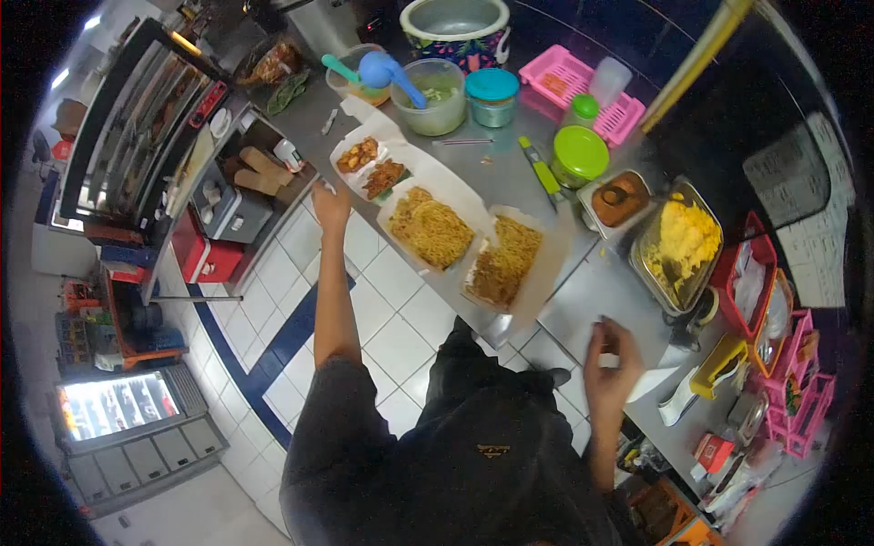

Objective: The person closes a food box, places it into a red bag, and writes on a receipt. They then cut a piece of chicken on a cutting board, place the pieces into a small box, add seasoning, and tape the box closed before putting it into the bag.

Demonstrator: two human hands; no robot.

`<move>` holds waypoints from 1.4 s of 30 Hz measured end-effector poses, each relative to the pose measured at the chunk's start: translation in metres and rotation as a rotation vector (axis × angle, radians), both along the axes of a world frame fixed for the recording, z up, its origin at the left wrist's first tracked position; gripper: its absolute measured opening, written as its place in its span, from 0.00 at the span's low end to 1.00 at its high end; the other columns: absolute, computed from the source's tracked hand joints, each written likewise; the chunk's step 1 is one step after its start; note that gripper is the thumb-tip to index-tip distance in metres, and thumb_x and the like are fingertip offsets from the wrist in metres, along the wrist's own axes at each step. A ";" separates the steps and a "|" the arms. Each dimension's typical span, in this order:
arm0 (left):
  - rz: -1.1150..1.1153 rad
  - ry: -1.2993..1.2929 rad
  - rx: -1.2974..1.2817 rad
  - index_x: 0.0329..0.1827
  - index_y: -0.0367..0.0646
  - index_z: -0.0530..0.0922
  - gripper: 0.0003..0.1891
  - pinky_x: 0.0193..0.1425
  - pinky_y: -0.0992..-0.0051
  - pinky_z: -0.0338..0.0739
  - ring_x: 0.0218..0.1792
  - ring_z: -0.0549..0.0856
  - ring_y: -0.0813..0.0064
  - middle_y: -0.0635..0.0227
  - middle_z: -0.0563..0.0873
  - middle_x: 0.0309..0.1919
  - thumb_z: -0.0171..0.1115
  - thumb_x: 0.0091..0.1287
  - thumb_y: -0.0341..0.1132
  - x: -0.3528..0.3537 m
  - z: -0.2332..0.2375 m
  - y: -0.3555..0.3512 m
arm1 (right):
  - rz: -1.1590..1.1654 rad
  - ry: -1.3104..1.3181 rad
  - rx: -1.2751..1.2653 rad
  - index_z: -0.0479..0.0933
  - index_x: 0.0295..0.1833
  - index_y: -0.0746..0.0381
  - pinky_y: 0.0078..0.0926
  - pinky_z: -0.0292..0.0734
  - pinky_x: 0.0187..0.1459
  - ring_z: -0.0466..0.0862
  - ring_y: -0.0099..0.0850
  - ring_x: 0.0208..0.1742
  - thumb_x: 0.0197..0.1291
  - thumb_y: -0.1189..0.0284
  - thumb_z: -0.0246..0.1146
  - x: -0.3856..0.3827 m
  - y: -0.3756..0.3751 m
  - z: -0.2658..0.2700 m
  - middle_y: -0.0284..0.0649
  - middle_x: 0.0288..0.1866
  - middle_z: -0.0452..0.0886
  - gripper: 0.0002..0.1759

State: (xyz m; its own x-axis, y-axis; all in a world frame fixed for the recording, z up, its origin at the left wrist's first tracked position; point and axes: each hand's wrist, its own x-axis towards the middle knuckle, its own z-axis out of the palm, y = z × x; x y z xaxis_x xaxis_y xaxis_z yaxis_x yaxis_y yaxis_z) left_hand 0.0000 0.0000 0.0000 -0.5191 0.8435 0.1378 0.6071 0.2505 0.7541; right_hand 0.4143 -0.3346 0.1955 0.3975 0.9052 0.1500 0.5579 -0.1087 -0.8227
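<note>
"Steel-grey tabletop (499,187), so that's the biggest piece. What lies on it?"

"Two open paper cartons side by side, near its front edge. The larger, the left carton (460,193), stretches from the far left towards the near right, slantwise to the person. The right carton (557,259) is shorter; its long axis runs mostly away from the person, the near end leaning a little left."

"And how far along is the filling?"

"Well along, I'd judge. Noodles (428,229) sit in the left carton, and more noodles (514,246) in the right one, with a darker brown topping at the near end. Neither carton is closed, so shutting them looks undone. Whether more food is due, I can't tell."

"What about the big metal tray (672,303)?"

"It stands to the right of the cartons, holding yellow food (687,232)."

"Hands next?"

"The left hand (330,207) is by the tabletop's edge, just beside the far-left end of the left carton. I can't tell whether its fingers grip anything. The right hand (612,369) is right of the right carton, its fingers bent with a narrow gap, nothing visible between them."

"Smallest last?"

"Two small heaps of browned pieces (358,156), at the left carton's far-left end, apart from the noodles."
</note>
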 end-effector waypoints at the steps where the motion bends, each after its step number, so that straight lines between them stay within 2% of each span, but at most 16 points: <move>1: -0.056 0.140 0.089 0.54 0.34 0.76 0.21 0.60 0.54 0.75 0.51 0.84 0.44 0.40 0.84 0.46 0.62 0.65 0.41 0.023 -0.001 -0.004 | 0.007 -0.035 -0.011 0.82 0.52 0.64 0.28 0.84 0.40 0.89 0.35 0.37 0.60 0.81 0.65 0.013 -0.004 0.006 0.44 0.41 0.88 0.14; 2: -0.119 0.284 0.186 0.52 0.31 0.76 0.19 0.57 0.53 0.77 0.48 0.84 0.43 0.40 0.84 0.44 0.61 0.65 0.38 0.044 0.001 -0.001 | 0.141 -0.111 0.033 0.82 0.51 0.65 0.28 0.83 0.39 0.88 0.33 0.35 0.59 0.82 0.65 0.004 0.000 0.015 0.45 0.38 0.87 0.14; 3: -0.141 0.406 0.189 0.52 0.31 0.76 0.19 0.57 0.53 0.77 0.48 0.84 0.43 0.40 0.84 0.44 0.61 0.65 0.38 -0.078 0.054 0.067 | 0.274 0.126 0.001 0.81 0.51 0.64 0.27 0.83 0.38 0.89 0.35 0.34 0.58 0.81 0.66 -0.119 0.059 0.008 0.46 0.37 0.86 0.14; 5: -0.286 0.589 0.119 0.55 0.34 0.78 0.19 0.57 0.52 0.77 0.48 0.84 0.42 0.41 0.85 0.46 0.56 0.67 0.39 -0.064 0.044 0.097 | 0.467 0.086 -0.037 0.81 0.51 0.64 0.30 0.83 0.36 0.89 0.36 0.33 0.57 0.78 0.69 -0.161 0.099 0.004 0.45 0.38 0.86 0.15; 8: -0.492 0.460 -0.229 0.58 0.40 0.80 0.19 0.59 0.52 0.77 0.50 0.84 0.43 0.43 0.85 0.50 0.53 0.71 0.42 -0.070 0.026 0.135 | 0.556 -0.016 -0.129 0.81 0.51 0.65 0.31 0.83 0.38 0.88 0.35 0.34 0.55 0.77 0.70 -0.194 0.123 -0.011 0.45 0.38 0.86 0.16; 11: -0.617 0.374 -0.237 0.59 0.44 0.81 0.20 0.60 0.53 0.76 0.53 0.83 0.43 0.46 0.84 0.53 0.50 0.73 0.44 -0.078 0.017 0.151 | 0.581 -0.045 -0.196 0.80 0.51 0.63 0.38 0.82 0.34 0.88 0.40 0.33 0.62 0.67 0.67 -0.202 0.132 -0.025 0.47 0.38 0.86 0.15; 19: -0.624 0.337 -0.209 0.53 0.37 0.81 0.20 0.59 0.51 0.75 0.52 0.82 0.40 0.39 0.84 0.46 0.47 0.75 0.43 -0.129 -0.010 0.133 | 0.431 -0.073 -0.418 0.80 0.52 0.64 0.40 0.82 0.38 0.88 0.44 0.36 0.58 0.71 0.69 -0.177 0.118 -0.031 0.48 0.40 0.87 0.16; 21: -0.588 0.322 -0.211 0.52 0.36 0.80 0.20 0.58 0.51 0.75 0.50 0.82 0.38 0.38 0.84 0.45 0.46 0.76 0.43 -0.129 -0.007 0.127 | 0.374 -0.107 -0.297 0.81 0.50 0.65 0.31 0.84 0.35 0.89 0.37 0.35 0.58 0.79 0.68 -0.169 0.107 -0.034 0.47 0.40 0.87 0.14; 24: -0.489 0.180 -0.252 0.47 0.34 0.80 0.21 0.55 0.49 0.75 0.48 0.82 0.36 0.38 0.84 0.43 0.45 0.76 0.43 -0.122 -0.008 0.130 | 0.126 -0.177 -0.101 0.80 0.49 0.68 0.25 0.79 0.33 0.84 0.28 0.31 0.59 0.79 0.67 -0.151 0.080 -0.025 0.43 0.33 0.83 0.11; 26: -0.588 0.255 -0.138 0.42 0.34 0.80 0.21 0.53 0.49 0.75 0.48 0.82 0.36 0.38 0.84 0.42 0.44 0.77 0.43 -0.124 -0.007 0.126 | -0.051 -0.345 0.070 0.77 0.54 0.68 0.22 0.75 0.36 0.80 0.25 0.33 0.62 0.78 0.66 -0.134 0.066 -0.015 0.40 0.38 0.80 0.15; 30: -0.448 0.148 0.014 0.43 0.33 0.81 0.22 0.51 0.54 0.75 0.44 0.83 0.41 0.40 0.85 0.40 0.45 0.78 0.45 -0.142 -0.024 0.118 | -0.333 -0.241 0.118 0.72 0.62 0.68 0.28 0.74 0.45 0.78 0.32 0.45 0.71 0.68 0.58 -0.101 0.052 -0.048 0.47 0.49 0.77 0.19; 32: -0.433 -0.070 0.103 0.42 0.31 0.80 0.23 0.48 0.59 0.75 0.39 0.83 0.53 0.50 0.86 0.37 0.47 0.79 0.45 -0.166 -0.054 0.116 | -0.382 0.386 -0.127 0.69 0.68 0.68 0.32 0.74 0.55 0.78 0.35 0.55 0.77 0.53 0.49 -0.084 0.045 -0.084 0.49 0.59 0.77 0.29; 34: -0.300 -0.354 0.096 0.43 0.30 0.80 0.22 0.47 0.64 0.75 0.39 0.81 0.65 0.61 0.85 0.37 0.48 0.80 0.44 -0.189 -0.076 0.107 | -0.353 0.750 -0.243 0.68 0.69 0.66 0.36 0.71 0.62 0.76 0.33 0.61 0.77 0.51 0.43 -0.068 0.040 -0.127 0.44 0.63 0.76 0.32; 35: -0.184 -0.456 0.046 0.44 0.30 0.81 0.22 0.47 0.67 0.75 0.40 0.80 0.71 0.65 0.84 0.39 0.49 0.80 0.44 -0.197 -0.083 0.100 | -0.369 0.755 -0.240 0.68 0.69 0.66 0.36 0.71 0.62 0.76 0.33 0.61 0.77 0.51 0.43 -0.064 0.038 -0.147 0.44 0.63 0.76 0.32; 37: -0.166 -0.403 -0.002 0.48 0.31 0.80 0.21 0.48 0.70 0.75 0.42 0.80 0.72 0.65 0.84 0.40 0.49 0.80 0.43 -0.187 -0.036 0.070 | -0.143 0.525 -0.311 0.64 0.73 0.67 0.36 0.71 0.64 0.76 0.33 0.63 0.77 0.47 0.44 -0.054 0.034 -0.176 0.46 0.67 0.74 0.36; 42: -0.255 -0.252 0.076 0.54 0.33 0.80 0.21 0.53 0.74 0.73 0.46 0.79 0.76 0.66 0.84 0.45 0.49 0.80 0.44 -0.177 0.066 0.003 | 0.036 0.663 -0.353 0.66 0.72 0.67 0.30 0.72 0.63 0.77 0.29 0.62 0.80 0.56 0.45 -0.075 0.063 -0.166 0.43 0.65 0.76 0.29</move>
State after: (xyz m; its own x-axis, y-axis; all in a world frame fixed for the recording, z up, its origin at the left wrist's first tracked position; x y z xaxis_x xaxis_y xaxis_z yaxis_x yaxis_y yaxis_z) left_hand -0.1773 0.0029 0.0658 -0.3191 0.9425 0.0995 0.4353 0.0525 0.8988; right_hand 0.3396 -0.2720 0.0297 0.2725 0.8694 -0.4121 -0.0338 -0.4194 -0.9072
